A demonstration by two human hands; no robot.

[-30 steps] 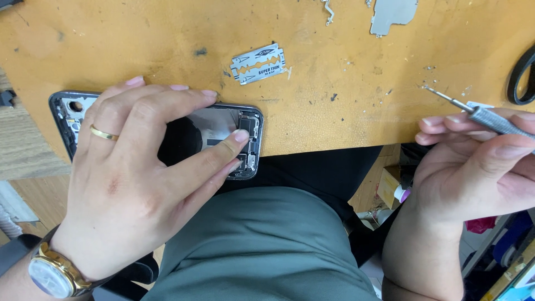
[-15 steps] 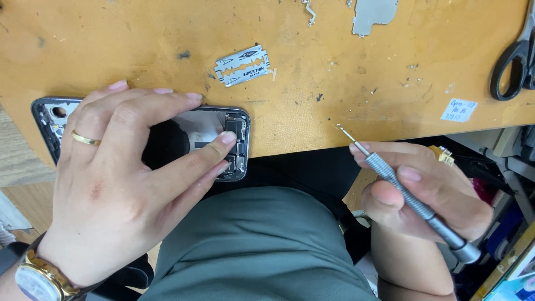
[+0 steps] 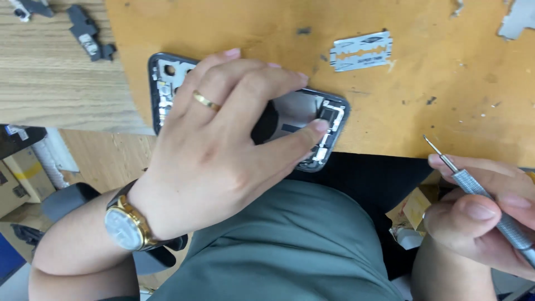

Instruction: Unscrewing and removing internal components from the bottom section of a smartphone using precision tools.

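Note:
An opened phone body (image 3: 167, 83), dark framed with its inner parts bare, lies at the front edge of an orange work mat (image 3: 423, 106). My left hand (image 3: 223, 145) is spread flat over its middle, thumb pressed on a small part near its right end. A gold ring sits on one finger and a gold watch on the wrist. My right hand (image 3: 485, 217) hovers off the table's front edge at the right, gripping a thin metal screwdriver (image 3: 473, 187) whose tip points up-left toward the phone, a short way from it.
A double-edged razor blade (image 3: 361, 51) lies on the mat behind the phone. Small dark phone parts (image 3: 89, 33) rest on the wooden table (image 3: 56, 83) at the upper left. A grey metal piece (image 3: 518, 17) sits at the top right. My lap is below the edge.
My view has shifted left, so the phone and blade sit further right in frame. My right hand turned the screwdriver from pointing outward to pointing at the phone. My left hand stays on the phone.

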